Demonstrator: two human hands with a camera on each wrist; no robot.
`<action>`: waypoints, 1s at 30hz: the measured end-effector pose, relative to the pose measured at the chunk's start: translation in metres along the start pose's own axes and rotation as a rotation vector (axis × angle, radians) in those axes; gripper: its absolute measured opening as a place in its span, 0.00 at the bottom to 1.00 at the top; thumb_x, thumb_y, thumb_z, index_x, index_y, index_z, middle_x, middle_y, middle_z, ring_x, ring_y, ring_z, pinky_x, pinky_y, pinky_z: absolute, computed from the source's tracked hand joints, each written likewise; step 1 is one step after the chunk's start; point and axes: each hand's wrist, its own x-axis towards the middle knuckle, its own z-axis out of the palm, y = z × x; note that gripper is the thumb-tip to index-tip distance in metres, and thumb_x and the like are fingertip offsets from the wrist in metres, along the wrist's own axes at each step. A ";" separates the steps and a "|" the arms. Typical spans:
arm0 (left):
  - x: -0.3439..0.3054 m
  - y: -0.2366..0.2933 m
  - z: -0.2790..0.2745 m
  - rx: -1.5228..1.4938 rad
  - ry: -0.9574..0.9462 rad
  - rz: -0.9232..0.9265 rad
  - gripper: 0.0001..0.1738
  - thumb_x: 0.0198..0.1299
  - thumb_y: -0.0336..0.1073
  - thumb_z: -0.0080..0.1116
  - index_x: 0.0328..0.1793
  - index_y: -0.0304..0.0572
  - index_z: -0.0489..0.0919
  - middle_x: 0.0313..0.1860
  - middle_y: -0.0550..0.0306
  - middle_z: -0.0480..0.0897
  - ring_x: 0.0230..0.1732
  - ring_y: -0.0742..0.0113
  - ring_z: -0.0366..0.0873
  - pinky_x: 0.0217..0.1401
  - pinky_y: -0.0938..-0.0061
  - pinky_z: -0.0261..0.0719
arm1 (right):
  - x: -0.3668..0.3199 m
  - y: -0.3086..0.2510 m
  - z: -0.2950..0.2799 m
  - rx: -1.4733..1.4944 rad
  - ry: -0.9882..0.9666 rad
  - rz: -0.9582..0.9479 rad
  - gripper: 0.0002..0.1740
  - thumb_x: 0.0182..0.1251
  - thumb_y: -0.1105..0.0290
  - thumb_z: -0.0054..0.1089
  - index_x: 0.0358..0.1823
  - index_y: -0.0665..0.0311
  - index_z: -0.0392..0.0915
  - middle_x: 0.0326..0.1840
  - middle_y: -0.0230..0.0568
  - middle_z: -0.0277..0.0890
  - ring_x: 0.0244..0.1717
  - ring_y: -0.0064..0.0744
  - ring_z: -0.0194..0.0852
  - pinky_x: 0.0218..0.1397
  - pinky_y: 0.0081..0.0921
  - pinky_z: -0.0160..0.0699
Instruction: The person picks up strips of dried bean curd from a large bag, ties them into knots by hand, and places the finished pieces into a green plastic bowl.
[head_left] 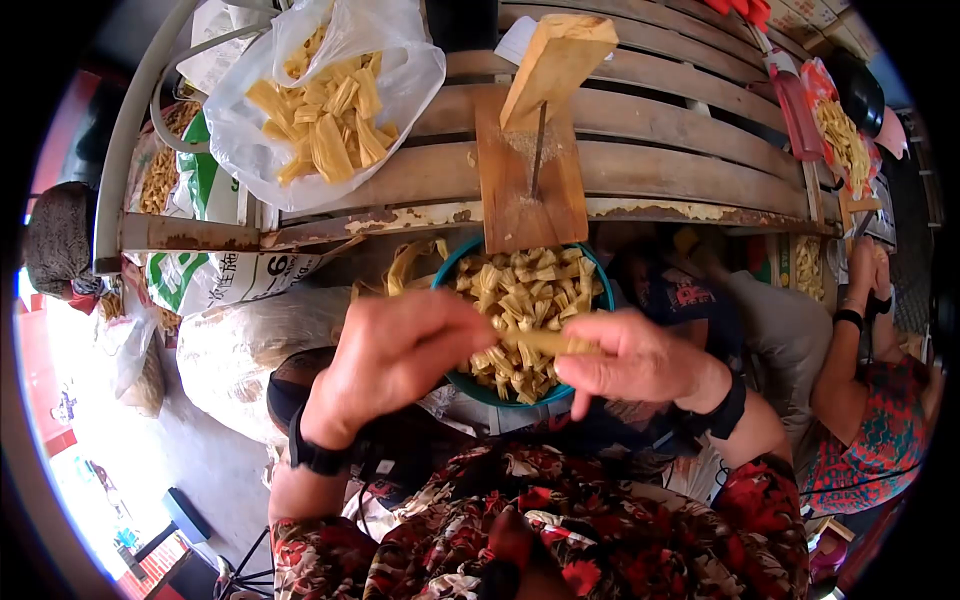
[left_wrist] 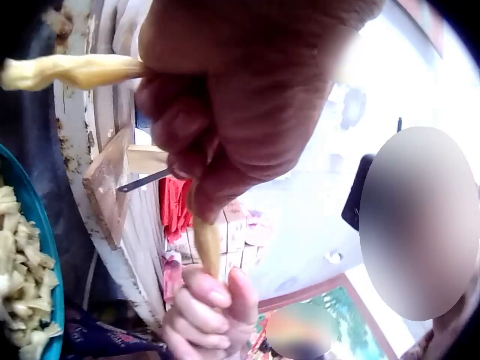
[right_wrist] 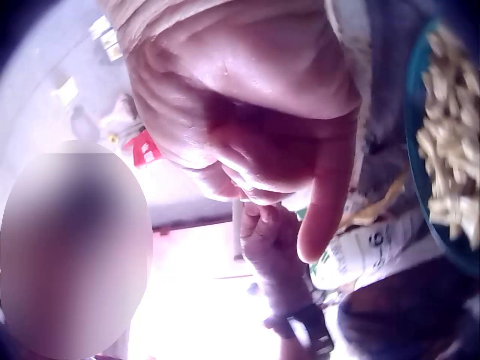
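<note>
A yellow strip [head_left: 540,342] is stretched between the hands, the left hand [head_left: 392,362] pinching it and the right hand [head_left: 648,362] gripping its other end, probably to keep it taut. Beneath both sits a teal bowl [head_left: 606,290] of knotted pieces [head_left: 535,285], likely placed close to catch them. Beyond the hands, a metal blade [head_left: 540,150] joins a wooden board [head_left: 562,215] and block [head_left: 560,65]. Past the left hand, a sack [head_left: 215,284] shows “6” and Chinese characters; I can make out no brand.
</note>
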 end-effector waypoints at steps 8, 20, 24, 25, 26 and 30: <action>0.082 -0.040 0.021 0.178 0.214 -0.287 0.12 0.53 0.37 0.64 0.32 0.33 0.81 0.21 0.53 0.79 0.21 0.69 0.73 0.26 0.75 0.70 | 0.057 -0.001 -0.059 -0.725 0.884 -0.286 0.14 0.65 0.60 0.52 0.34 0.66 0.72 0.15 0.43 0.69 0.17 0.33 0.70 0.22 0.29 0.66; 0.068 -0.061 0.038 0.425 0.414 -0.359 0.14 0.50 0.42 0.62 0.30 0.36 0.81 0.24 0.45 0.79 0.27 0.52 0.77 0.32 0.64 0.73 | 0.062 0.019 -0.069 -0.981 1.062 -0.297 0.15 0.56 0.61 0.52 0.21 0.65 0.73 0.19 0.54 0.71 0.25 0.54 0.72 0.30 0.41 0.71; 0.041 -0.013 0.028 -0.062 0.310 -0.402 0.14 0.55 0.39 0.64 0.31 0.33 0.81 0.19 0.63 0.75 0.24 0.79 0.69 0.27 0.80 0.67 | 0.018 0.012 -0.034 -0.852 0.860 -0.258 0.29 0.60 0.43 0.53 0.31 0.66 0.80 0.32 0.47 0.77 0.30 0.43 0.77 0.35 0.31 0.74; 0.036 -0.006 0.034 -0.105 0.253 -0.328 0.13 0.55 0.39 0.64 0.33 0.33 0.81 0.19 0.61 0.76 0.25 0.79 0.69 0.28 0.80 0.69 | 0.017 0.018 -0.025 -0.866 0.848 -0.405 0.29 0.64 0.44 0.52 0.39 0.69 0.79 0.37 0.40 0.78 0.32 0.34 0.79 0.37 0.24 0.76; 0.031 0.001 0.040 -0.149 0.192 -0.255 0.13 0.55 0.39 0.65 0.34 0.34 0.81 0.20 0.59 0.77 0.25 0.79 0.69 0.29 0.79 0.70 | 0.016 0.017 -0.014 -0.629 0.820 -0.477 0.26 0.66 0.48 0.52 0.40 0.70 0.78 0.37 0.40 0.78 0.33 0.32 0.79 0.37 0.22 0.76; 0.004 0.052 0.032 -0.533 -0.036 -0.300 0.07 0.58 0.31 0.62 0.40 0.35 0.81 0.25 0.63 0.78 0.27 0.79 0.74 0.28 0.81 0.72 | -0.001 0.015 0.012 -0.042 0.716 -0.631 0.14 0.71 0.65 0.50 0.41 0.71 0.75 0.35 0.38 0.78 0.33 0.24 0.79 0.37 0.16 0.78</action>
